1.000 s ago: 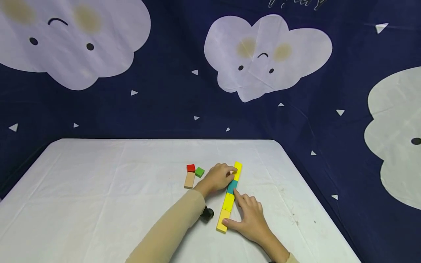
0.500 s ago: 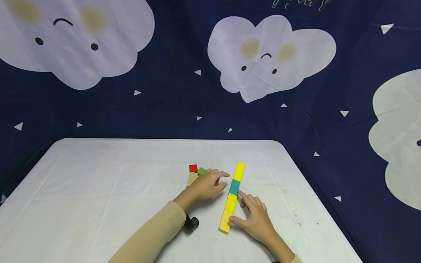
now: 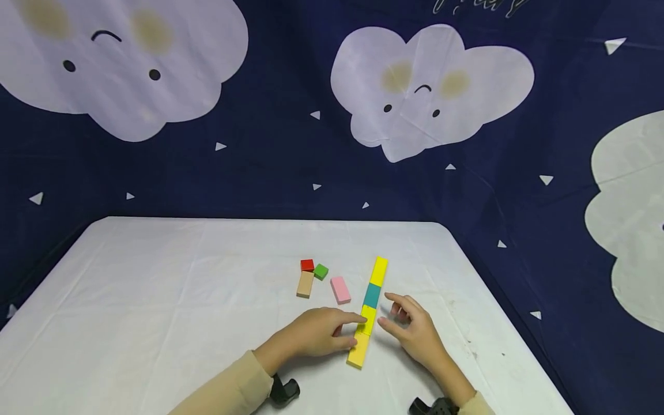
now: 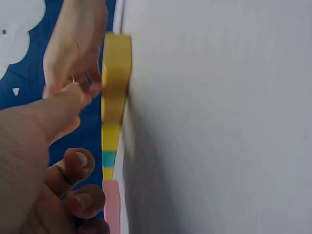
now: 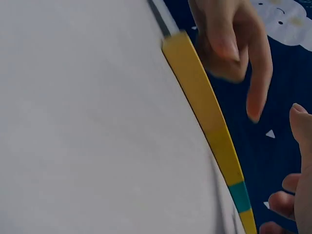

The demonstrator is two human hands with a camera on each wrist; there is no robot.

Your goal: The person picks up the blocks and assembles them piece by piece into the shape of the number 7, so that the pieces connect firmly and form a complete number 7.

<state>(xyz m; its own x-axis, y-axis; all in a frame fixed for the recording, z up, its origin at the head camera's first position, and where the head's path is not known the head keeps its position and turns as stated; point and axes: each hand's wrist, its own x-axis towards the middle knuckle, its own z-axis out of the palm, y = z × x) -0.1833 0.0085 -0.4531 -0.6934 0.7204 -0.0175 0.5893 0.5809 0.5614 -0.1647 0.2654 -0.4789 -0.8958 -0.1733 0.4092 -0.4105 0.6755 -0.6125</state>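
Observation:
On the white-covered table a row of blocks runs away from me end to end: a pale yellow block [image 3: 358,355] nearest, then a bright yellow block [image 3: 370,313], a teal block [image 3: 372,295] and another yellow block [image 3: 379,271] farthest. My left hand [image 3: 320,332] is over the near part of the row, index finger extended and thumb apart; it holds nothing. Whether it touches the blocks I cannot tell. Just right of the row, my right hand [image 3: 417,331] has its fingers loosely bent around nothing. A pink block [image 3: 340,290] lies left of the row.
Farther left lie a red block [image 3: 307,265], a green block [image 3: 321,272] and a tan block [image 3: 305,285], close together. Black devices show at my left wrist [image 3: 284,392] and right wrist [image 3: 434,407]. A dark blue cloth [image 3: 280,173] with clouds hangs behind the table.
My left hand has left the far end of the row, swung left and come back over its near part, uncovering the pink block. My right hand has drawn off the row's right side.

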